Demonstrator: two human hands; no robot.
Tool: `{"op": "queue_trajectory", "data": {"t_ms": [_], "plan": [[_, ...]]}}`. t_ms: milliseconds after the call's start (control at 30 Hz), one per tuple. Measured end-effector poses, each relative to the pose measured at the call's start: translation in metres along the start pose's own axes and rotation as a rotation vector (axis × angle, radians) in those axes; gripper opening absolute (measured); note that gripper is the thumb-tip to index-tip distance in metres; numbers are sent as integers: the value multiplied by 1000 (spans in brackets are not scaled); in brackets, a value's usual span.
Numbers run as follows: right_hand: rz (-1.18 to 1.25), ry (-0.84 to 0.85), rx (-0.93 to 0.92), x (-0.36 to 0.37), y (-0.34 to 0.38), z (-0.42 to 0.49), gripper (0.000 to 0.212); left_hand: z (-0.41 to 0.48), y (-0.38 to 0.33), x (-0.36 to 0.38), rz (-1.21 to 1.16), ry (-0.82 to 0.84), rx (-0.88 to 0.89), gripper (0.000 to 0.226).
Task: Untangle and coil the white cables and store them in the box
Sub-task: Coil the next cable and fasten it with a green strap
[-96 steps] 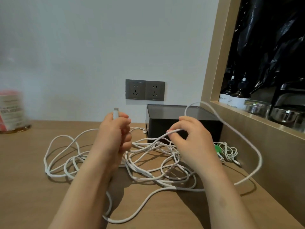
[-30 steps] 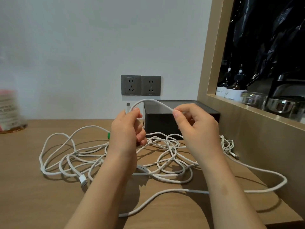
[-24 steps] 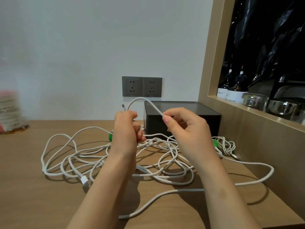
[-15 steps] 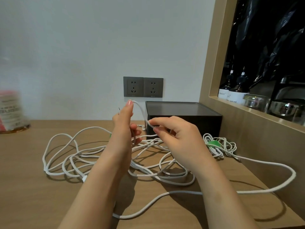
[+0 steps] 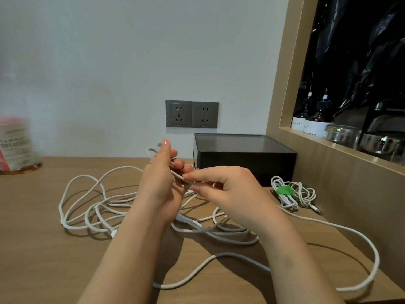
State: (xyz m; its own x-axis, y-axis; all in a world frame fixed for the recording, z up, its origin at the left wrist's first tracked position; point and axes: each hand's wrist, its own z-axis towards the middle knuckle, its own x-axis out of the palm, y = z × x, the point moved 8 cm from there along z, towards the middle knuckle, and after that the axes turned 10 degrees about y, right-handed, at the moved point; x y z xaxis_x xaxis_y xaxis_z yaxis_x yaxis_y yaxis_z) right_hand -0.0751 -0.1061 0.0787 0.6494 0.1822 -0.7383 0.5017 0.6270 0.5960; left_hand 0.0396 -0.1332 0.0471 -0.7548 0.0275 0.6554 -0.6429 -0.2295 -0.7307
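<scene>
Head view. Coiling appears under way: the cable (image 5: pixel 178 177) is gripped in the left hand (image 5: pixel 160 187) and pinched by thumb and forefinger of the right hand (image 5: pixel 228 191). The tangle (image 5: pixel 96 208) lies beneath both hands, and the box (image 5: pixel 245 160) lies just beyond the right. Another loop must probably be drawn free next.

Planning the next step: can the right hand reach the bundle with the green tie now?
Probably yes: the bundle lies uncovered on the table near the right hand, though that hand now pinches a white cable.
</scene>
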Motion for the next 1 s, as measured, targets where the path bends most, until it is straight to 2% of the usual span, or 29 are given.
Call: {"op": "queue_trajectory", "data": {"t_ms": [167,233,333,433,600,667,800,900,1000], "plan": [[-13,-79,18,-7,0,-1,7,-2,9,3,-367,-20,-64,43],[-26,-103,41,-11,-2,-3,16,-6,7,2,-420,-38,-61,49],[-48,-48,97,-12,-8,-5,27,-11,-3,1,-427,-20,-41,61],[-78,14,142,-15,-15,-7,31,-14,-10,0,-360,13,-48,71],[-84,51,221,-26,-30,-14,43,-13,-15,-2,-264,32,-81,68],[-78,28,254,-34,-36,-19,37,-13,-17,-4,-227,31,-105,65],[-113,19,264,-38,-38,-21,24,-13,-12,-2,79,45,-181,61],[-107,-2,233,-38,-33,-20,16,-14,1,3,192,92,-275,60],[-98,88,202,-33,-29,-20,12,-17,6,2,314,116,-329,59]]}}
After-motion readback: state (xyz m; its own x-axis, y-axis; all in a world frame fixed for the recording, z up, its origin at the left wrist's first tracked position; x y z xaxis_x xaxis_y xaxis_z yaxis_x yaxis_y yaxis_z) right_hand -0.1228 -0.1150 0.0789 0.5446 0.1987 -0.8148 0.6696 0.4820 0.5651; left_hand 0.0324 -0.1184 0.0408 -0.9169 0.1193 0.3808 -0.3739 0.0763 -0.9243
